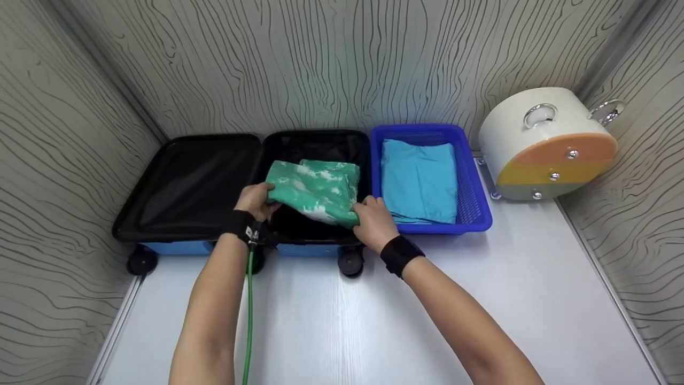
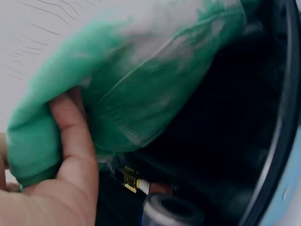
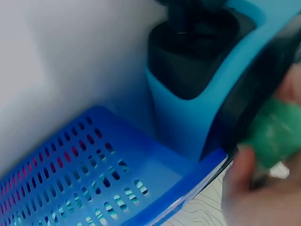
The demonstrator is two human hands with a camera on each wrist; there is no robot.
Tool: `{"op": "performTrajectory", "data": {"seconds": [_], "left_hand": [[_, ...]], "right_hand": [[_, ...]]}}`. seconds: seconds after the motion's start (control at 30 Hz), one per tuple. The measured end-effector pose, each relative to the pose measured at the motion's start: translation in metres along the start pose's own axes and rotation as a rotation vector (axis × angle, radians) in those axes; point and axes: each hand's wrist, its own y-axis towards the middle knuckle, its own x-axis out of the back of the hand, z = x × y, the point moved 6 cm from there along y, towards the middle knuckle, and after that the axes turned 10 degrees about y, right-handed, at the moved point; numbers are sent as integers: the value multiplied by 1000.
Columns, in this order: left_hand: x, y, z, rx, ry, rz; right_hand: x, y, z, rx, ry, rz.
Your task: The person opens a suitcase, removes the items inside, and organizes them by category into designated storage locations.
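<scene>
A folded piece of green and white tie-dye fabric is held over the right half of an open suitcase. My left hand grips its left edge; in the left wrist view the thumb lies against the folded cloth. At the near right corner my right hand pinches the fabric. The right wrist view is blurred, with the green cloth between the fingers. Beneath the fabric shows the suitcase's black lining.
The suitcase's other black half lies open on the left. Against its right side stands a blue plastic basket holding folded light-blue cloth. A white drum-shaped case with coloured stripes sits farther right. A green cable runs from the left wrist.
</scene>
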Motion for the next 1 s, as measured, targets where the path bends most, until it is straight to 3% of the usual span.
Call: {"op": "performTrajectory", "data": {"seconds": [0.17, 0.27, 0.37, 0.47, 0.53, 0.6, 0.67, 0.8, 1.0], "left_hand": [[2, -1, -1, -46, 205, -9], [3, -2, -3, -85, 284, -13], [5, -3, -4, -94, 285, -15], [4, -5, -3, -92, 278, -1], [4, -5, -2, -97, 292, 7], [3, -6, -2, -101, 329, -3], [2, -7, -1, -106, 369, -12], [-3, -9, -1, -142, 495, -25], [-14, -18, -4, -277, 664, -65]], "right_hand": [[14, -4, 1, 12, -50, -226], [18, -4, 2, 21, -20, -266], [16, -3, -1, -13, 183, -209], [11, -1, -9, -139, 539, -137], [9, 0, -13, -235, 756, -138], [7, 0, -17, -317, 900, -161], [6, 0, -19, -361, 979, -197], [2, -2, -19, -412, 1026, -237], [-9, -3, -11, -508, 1214, -159]]}}
